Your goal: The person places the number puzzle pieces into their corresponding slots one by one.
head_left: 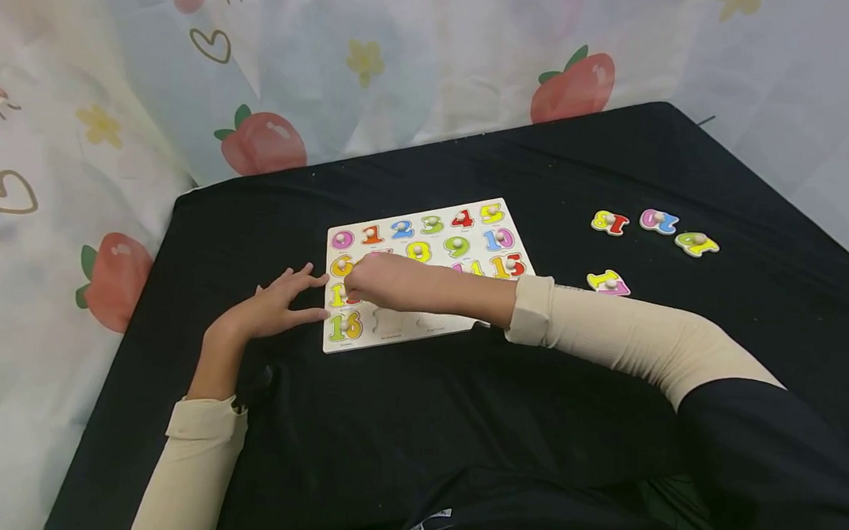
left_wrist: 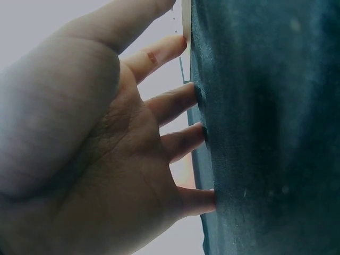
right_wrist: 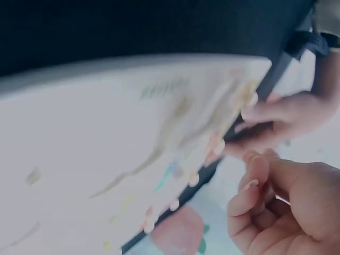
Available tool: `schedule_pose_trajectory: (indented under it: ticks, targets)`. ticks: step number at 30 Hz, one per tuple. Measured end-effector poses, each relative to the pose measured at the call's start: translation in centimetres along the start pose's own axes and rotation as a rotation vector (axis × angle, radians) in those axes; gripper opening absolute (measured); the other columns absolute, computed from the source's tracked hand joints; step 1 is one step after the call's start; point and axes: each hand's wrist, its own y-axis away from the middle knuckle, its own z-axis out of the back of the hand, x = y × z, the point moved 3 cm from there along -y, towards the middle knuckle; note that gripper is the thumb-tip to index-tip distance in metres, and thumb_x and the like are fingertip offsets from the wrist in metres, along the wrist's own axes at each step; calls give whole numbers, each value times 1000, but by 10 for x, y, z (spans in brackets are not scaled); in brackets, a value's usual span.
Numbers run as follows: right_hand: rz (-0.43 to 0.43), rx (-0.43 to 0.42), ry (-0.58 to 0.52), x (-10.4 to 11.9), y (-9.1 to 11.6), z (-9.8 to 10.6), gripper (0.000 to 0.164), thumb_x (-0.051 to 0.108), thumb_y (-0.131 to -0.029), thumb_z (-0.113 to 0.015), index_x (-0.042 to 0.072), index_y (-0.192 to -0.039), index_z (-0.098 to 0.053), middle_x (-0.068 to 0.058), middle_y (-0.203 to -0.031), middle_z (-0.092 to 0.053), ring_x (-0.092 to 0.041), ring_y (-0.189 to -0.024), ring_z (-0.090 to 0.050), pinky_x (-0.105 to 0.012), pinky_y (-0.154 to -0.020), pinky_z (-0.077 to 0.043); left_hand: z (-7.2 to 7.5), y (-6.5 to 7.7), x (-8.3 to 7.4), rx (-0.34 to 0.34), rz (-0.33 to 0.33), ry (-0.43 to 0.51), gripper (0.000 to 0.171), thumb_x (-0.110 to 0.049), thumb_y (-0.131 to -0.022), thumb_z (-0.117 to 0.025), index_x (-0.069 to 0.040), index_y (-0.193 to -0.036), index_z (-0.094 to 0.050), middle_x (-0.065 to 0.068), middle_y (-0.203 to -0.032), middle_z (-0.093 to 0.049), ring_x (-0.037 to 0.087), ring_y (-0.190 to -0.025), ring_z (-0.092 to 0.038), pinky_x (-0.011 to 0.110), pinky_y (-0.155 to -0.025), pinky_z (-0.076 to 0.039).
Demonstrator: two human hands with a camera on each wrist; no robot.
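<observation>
A white wooden number board with knobbed number pieces lies on the black cloth. My left hand is spread at its left edge, thumb and index finger touching the edge; the left wrist view shows the palm. My right hand reaches across the board, fingers curled above a number piece with a yellow 1, partly covered. In the right wrist view my right hand has thumb and index fingertips together beside a knob, nothing visible between them. Below sits the 16 piece.
Right of the board lie a loose 18 piece, a 20 piece, a 19 piece and a 17 piece. Recesses show in the board's bottom row. A patterned curtain hangs behind the table.
</observation>
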Motion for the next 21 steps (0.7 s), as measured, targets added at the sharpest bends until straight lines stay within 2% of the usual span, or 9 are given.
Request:
schedule_pose_trajectory:
  ticks: [6, 13, 17, 21]
  targets:
    - [-48, -50, -37, -23, 31, 17, 15, 13, -92, -61, 7, -100, -71, 0, -89, -69, -14, -75, -57, -25, -69, -45, -1, 0, 1, -4, 2, 1, 77, -48, -86, -62, -11, -147, -33, 18, -155, -12, 41, -140, -1, 73, -98, -1]
    - [-109, -110, -142, -44, 71, 36, 16, 13, -92, -62, 7, -104, -70, -2, -84, -68, -14, -66, -54, -27, -66, -44, -2, 0, 2, -11, 6, 0, 78, -50, -86, -62, -10, -147, -33, 18, -155, -12, 41, -140, -1, 73, -97, -2]
    - [-159, -163, -201, -62, 93, 47, 20, 12, -92, -62, 7, -110, -68, -3, -97, -68, -14, -75, -60, -28, -70, -46, -3, 0, 2, -12, 6, -1, 78, -50, -86, -62, -10, -147, -33, 18, -155, -12, 40, -140, -1, 73, -97, -2]
    - [-233, -208, -259, -89, 113, 57, 22, 11, -94, -58, 7, -115, -65, -4, -101, -66, -19, -81, -62, -30, -70, -48, -3, -1, 2, -14, -6, 14, 78, -49, -86, -62, -10, -147, -33, 18, -155, -12, 40, -140, 0, 73, -97, -1]
